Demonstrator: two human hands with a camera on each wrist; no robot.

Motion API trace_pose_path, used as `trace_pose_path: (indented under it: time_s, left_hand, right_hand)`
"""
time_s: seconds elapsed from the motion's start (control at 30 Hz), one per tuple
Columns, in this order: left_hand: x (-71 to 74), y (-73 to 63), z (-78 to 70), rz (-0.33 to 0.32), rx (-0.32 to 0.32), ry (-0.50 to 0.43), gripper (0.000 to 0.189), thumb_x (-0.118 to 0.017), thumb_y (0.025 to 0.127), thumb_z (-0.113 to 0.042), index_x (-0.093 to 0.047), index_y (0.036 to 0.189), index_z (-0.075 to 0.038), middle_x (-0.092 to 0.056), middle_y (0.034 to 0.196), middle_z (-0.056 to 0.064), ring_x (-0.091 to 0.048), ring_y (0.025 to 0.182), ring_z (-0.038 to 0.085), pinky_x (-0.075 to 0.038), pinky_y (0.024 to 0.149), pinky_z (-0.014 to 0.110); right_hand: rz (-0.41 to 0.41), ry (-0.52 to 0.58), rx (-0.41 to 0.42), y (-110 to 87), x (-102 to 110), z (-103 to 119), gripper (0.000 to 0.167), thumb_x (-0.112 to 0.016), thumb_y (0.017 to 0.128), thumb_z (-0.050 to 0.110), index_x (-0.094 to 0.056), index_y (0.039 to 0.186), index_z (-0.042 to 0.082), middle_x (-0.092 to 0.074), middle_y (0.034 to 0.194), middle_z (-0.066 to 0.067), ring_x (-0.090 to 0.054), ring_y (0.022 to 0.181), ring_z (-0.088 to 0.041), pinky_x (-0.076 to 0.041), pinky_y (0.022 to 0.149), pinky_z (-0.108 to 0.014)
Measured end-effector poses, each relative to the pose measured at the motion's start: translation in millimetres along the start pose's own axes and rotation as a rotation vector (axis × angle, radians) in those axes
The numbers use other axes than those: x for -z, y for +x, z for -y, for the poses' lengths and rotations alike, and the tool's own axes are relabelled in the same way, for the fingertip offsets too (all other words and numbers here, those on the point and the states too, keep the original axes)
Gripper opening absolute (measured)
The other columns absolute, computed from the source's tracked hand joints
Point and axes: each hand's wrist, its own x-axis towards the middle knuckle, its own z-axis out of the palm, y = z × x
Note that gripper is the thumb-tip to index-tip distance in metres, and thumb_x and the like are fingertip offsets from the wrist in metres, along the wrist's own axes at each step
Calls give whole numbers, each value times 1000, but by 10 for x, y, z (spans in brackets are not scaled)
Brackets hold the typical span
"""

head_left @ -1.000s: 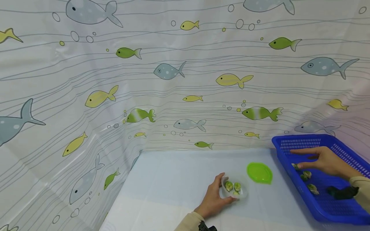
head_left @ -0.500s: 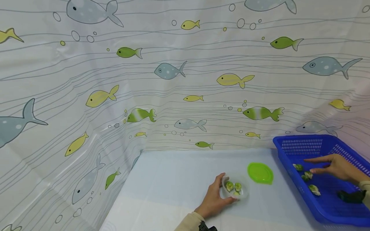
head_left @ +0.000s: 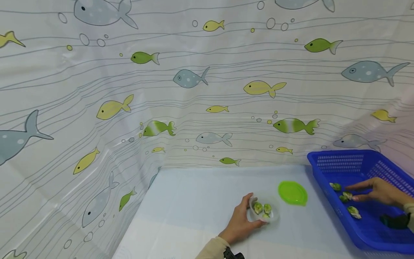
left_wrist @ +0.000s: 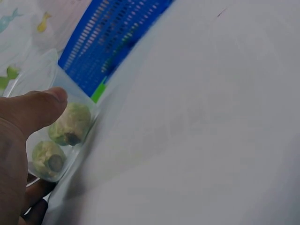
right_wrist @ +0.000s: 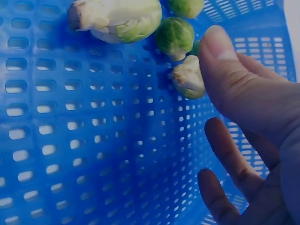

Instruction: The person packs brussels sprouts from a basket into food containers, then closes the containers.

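My left hand (head_left: 238,222) grips a small clear plastic container (head_left: 274,212) on the table, thumb on one side and fingers on the other. Inside it lie several Brussels sprouts (head_left: 257,208); two of them show through its wall (left_wrist: 70,125) in the left wrist view. Over at the right, my right hand (head_left: 383,193) reaches into a blue basket (head_left: 362,235), thumb and forefinger spread around a pale Brussels sprout (right_wrist: 189,78). The thumb tip overlaps this sprout in the right wrist view, and the other fingers are extended. Close by lie more sprouts, including a longer pale one (right_wrist: 123,19).
A bright green lid (head_left: 292,193) lies flat on the white table (head_left: 194,201) between container and basket. The basket's slotted side walls rise around my right hand. Behind the table hangs a white sheet with printed fish (head_left: 213,138).
My right hand has moved from the farthest sprout in the basket toward the middle sprouts, nearer and to the right. My left hand keeps its hold on the container.
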Motion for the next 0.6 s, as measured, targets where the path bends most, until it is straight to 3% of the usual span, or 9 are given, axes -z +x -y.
trace_pose_path:
  time_s: [0.2, 0.3, 0.4, 0.5, 0.6]
  left_hand:
    - [-7, 3, 12, -4, -23, 9, 93, -90, 87, -29, -35, 159, -7, -61, 152, 11, -60, 137, 16, -48, 116, 35]
    - [-3, 2, 5, -4, -23, 9, 93, -90, 86, -28, -35, 159, -7, -61, 152, 12, -60, 136, 17, -48, 116, 35]
    - [-1, 0, 2, -3, -20, 9, 93, -90, 86, -28, -35, 159, -7, -61, 152, 12, -60, 137, 17, -48, 117, 35]
    - [-4, -1, 3, -5, -16, 8, 93, -90, 86, -29, -35, 159, -7, -61, 152, 11, -60, 137, 17, -47, 117, 35]
    - [-22, -2, 12, -4, -11, 3, 94, -90, 86, -30, -35, 159, -8, -61, 152, 10, -59, 138, 16, -48, 117, 35]
  right_hand:
    - [25, -5, -1, 8, -19, -67, 43, -85, 88, 25, -78, 119, -4, -79, 114, -20, -58, 95, 17, -57, 76, -21]
    - [25, -22, -23, 26, -26, -81, 46, -86, 86, 26, -77, 120, -4, -78, 116, -22, -63, 94, 13, -62, 78, -31]
    - [14, -37, -50, 48, -45, -70, 48, -88, 85, 25, -77, 121, -4, -77, 118, -25, -75, 97, -10, -63, 84, -48]
    - [9, -33, -81, 71, -68, -52, 49, -87, 85, 25, -76, 121, -7, -76, 117, -29, -75, 103, -41, -58, 87, -62]
    - [5, -28, -107, 91, -95, -36, 46, -84, 91, 26, -75, 120, -9, -75, 115, -31, -72, 105, -51, -57, 88, -66]
